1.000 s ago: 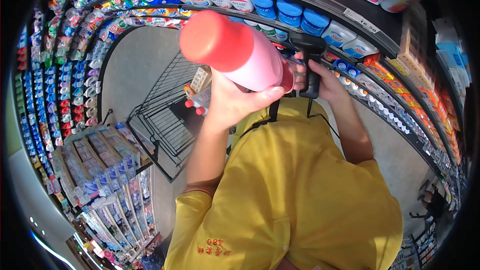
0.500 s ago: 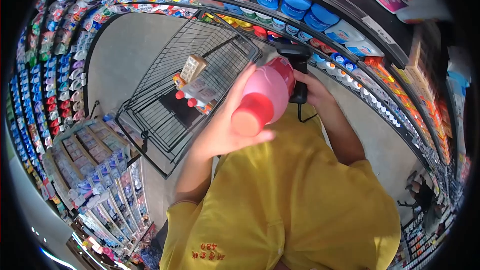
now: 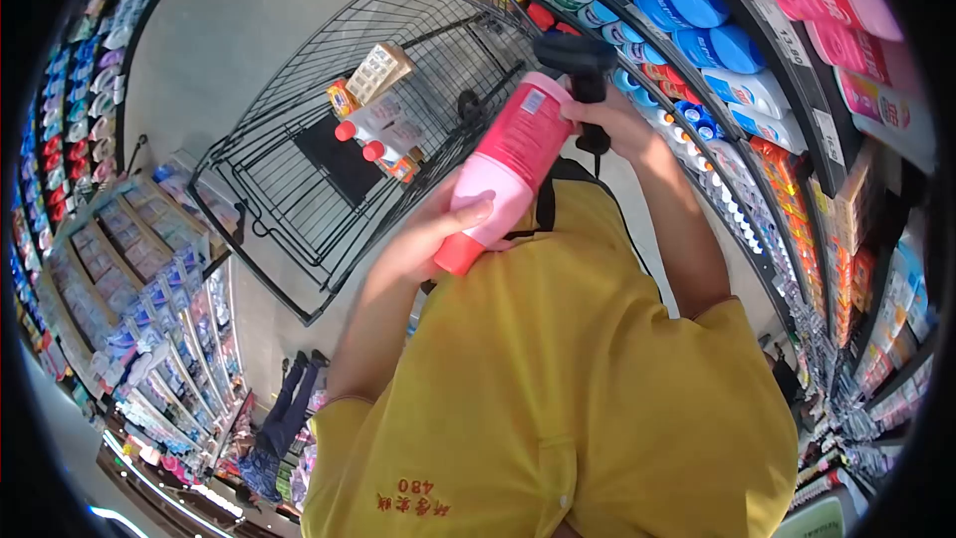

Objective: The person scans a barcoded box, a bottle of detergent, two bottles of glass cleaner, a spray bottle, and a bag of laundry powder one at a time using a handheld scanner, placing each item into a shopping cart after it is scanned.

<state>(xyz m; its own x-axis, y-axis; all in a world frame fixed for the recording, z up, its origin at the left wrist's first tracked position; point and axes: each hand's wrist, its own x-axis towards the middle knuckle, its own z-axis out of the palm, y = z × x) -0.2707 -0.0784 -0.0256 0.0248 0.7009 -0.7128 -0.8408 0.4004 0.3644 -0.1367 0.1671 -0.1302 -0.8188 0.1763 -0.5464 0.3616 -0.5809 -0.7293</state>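
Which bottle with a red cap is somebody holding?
The pink bottle, in the left hand; the two pale bottles are in the cart.

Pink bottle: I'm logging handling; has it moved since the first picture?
Yes. Judged against the shopping cart, the bottle has turned, its red cap swinging towards the yellow shirt.

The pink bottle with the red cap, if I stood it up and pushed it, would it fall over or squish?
The pink bottle would probably tip easily, since it looks tall and narrow. It's likely fairly stiff: the left hand grips it without a visible dent. Its smooth-looking sides may be slippery.
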